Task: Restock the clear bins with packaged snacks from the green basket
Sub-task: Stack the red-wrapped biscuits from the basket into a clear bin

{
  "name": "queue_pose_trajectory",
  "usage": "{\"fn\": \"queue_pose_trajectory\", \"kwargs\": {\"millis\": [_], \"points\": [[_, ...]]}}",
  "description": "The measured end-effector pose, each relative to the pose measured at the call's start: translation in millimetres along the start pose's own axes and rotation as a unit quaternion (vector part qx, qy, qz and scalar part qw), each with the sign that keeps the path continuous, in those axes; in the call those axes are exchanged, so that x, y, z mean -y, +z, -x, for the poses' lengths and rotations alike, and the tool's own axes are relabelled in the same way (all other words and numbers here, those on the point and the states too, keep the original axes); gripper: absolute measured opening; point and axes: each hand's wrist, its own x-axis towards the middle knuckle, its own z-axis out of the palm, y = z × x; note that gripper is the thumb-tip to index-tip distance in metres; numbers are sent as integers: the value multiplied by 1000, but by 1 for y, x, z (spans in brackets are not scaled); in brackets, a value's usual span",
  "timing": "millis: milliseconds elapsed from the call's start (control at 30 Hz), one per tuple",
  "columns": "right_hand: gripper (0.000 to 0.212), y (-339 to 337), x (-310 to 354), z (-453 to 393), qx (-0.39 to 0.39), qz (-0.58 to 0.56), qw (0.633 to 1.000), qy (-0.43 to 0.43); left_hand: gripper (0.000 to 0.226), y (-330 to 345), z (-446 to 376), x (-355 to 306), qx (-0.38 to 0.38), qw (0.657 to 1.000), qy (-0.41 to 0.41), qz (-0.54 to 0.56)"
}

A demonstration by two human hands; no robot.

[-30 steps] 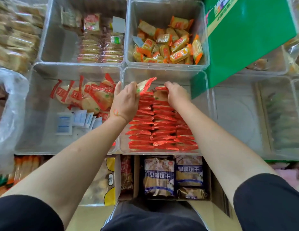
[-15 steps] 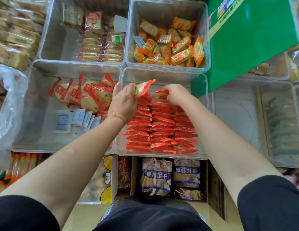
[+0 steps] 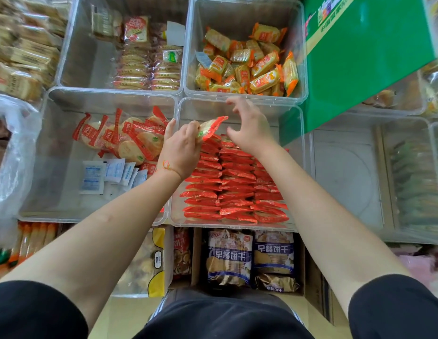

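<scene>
I have my left hand [image 3: 181, 149] pinching one red-wrapped snack packet [image 3: 211, 127] by its lower end, holding it raised over the far end of the near clear bin [image 3: 296, 167], just above the rows of red packets [image 3: 235, 182] already stacked inside. My right hand [image 3: 248, 128] hovers beside it with the fingers spread and loosely curved, holding nothing, a little clear of the packet's tip. As I read it, I am mid-placement: this packet is meant to join the back of the rows, where bare bin floor shows behind the stack. The next move calls for the free hand to take or steady the packet's upper end, turn it flat to match the others, and slide it against the last one without knocking the rows askew. The green basket [image 3: 364, 59] sits tilted over the bins to the right; I cannot see into it, so I cannot tell how much stock remains.
</scene>
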Motion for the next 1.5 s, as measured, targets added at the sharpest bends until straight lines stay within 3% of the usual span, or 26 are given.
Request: {"fn": "queue_pose_trajectory", "kwargs": {"millis": [100, 167, 267, 400, 533, 633, 767, 967, 1067, 1333, 1400, 1500], "points": [[40, 10, 14, 1, 22, 57, 994, -87, 25, -1, 2, -2, 6, 1000, 11, -18], [25, 12, 16, 0, 29, 70, 993, -91, 29, -1, 2, -3, 6, 999, 22, -26], [21, -3, 8, 4, 16, -31, 999, -9, 49, -1, 2, -3, 17, 999, 18, -34], [20, -24, -15, 16, -7, -178, 973, 148, 68, -2, 3, -5, 37, 997, 12, -73], [22, -28, -27, 21, -44, -204, 962, 178, 70, -5, 3, -6, 43, 995, 11, -90], [28, -29, -29, 18, -61, -182, 966, 174, 70, -5, 2, -6, 49, 994, 8, -97], [23, -20, -31, 11, -92, -14, 991, 95, 70, -5, 3, -6, 50, 994, 8, -98], [33, 25, -31, 1, 35, 178, 981, 72, 70, -5, 2, -5, 49, 993, 8, -103], [40, 37, -34, 2, 75, 190, 971, 120, 69, -6, 2, -6, 49, 993, 8, -103], [50, 20, -24, -20, 274, 176, 927, 184, 69, -5, 2, -6, 45, 994, 9, -102], [56, 24, -22, -22, 283, 173, 924, 190, 69, -4, 2, -6, 45, 994, 11, -99], [57, 35, -11, -23, 220, 147, 952, 154, 70, -5, 2, -5, 45, 995, 10, -94]]}}
